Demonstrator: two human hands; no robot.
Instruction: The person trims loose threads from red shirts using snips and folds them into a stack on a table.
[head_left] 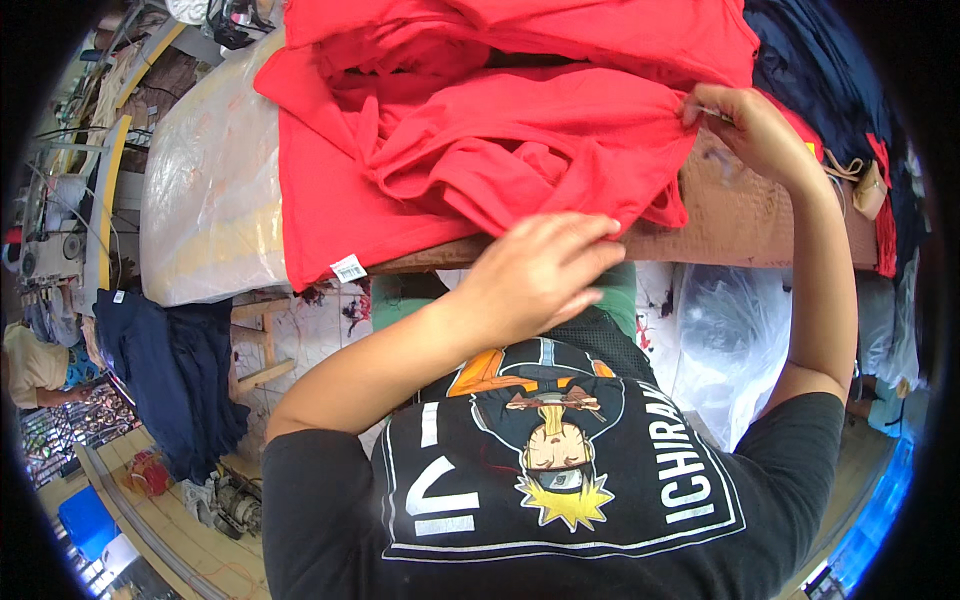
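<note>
Red shirt (520, 150): lying rumpled on top of a red pile across the brown table (760, 235), near edge hanging over the front lip, white tag (348, 268) dangling at the lower left corner.

Left hand (535, 275): resting palm-down on the shirt's front edge, fingers spread fairly flat and pressing cloth against the table lip; not clearly closing round anything.

Right hand (750, 125): reaching out to the shirt's right end, fingertips pinching a gathered bunch of red cloth, grip narrow and closed on the fabric.

Handling, judged: soft, light knit, limp and draping, folding wherever unsupported; not fragile, not slippery, likely clinging to the layers beneath. Best taken at hems, seams or corners, two hands well apart, so as to be lifting one layer and not the pile.

Surroundings: clear plastic-wrapped bundle (205, 190) lying just left of the table; dark blue garments (165, 370) hanging below left; more dark blue cloth (820, 60) piling at the far right; another plastic bag (730, 340) sitting under the table's right side.
</note>
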